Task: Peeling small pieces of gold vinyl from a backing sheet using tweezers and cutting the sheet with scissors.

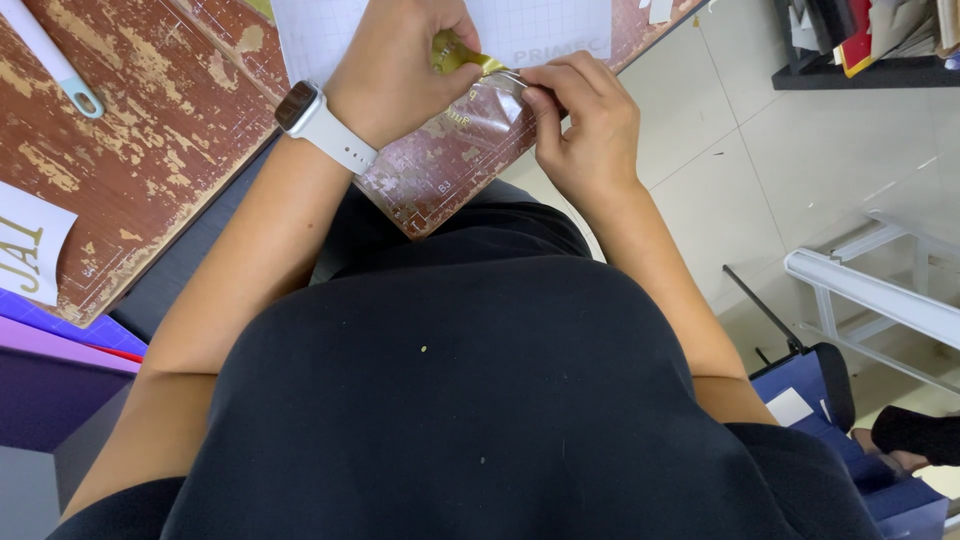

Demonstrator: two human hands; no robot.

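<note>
My left hand (405,60), with a white smartwatch (318,122) on the wrist, presses on a clear film sheet (478,112) and holds a crumpled strip of gold foil (462,55). My right hand (590,120) pinches a thin metal tool (508,78), whose tip meets the gold strip at the sheet. The sheet lies on a worn reddish-brown cutting mat (150,130) near its front corner. Most of the tool is hidden by my fingers.
A white gridded sheet (330,30) lies under my left hand. A pale handled tool (55,62) rests at the mat's far left, a white paper with gold letters (25,250) at its left edge. Purple boards (50,350) lie left; a white frame (880,290) and blue bag (810,400) stand right.
</note>
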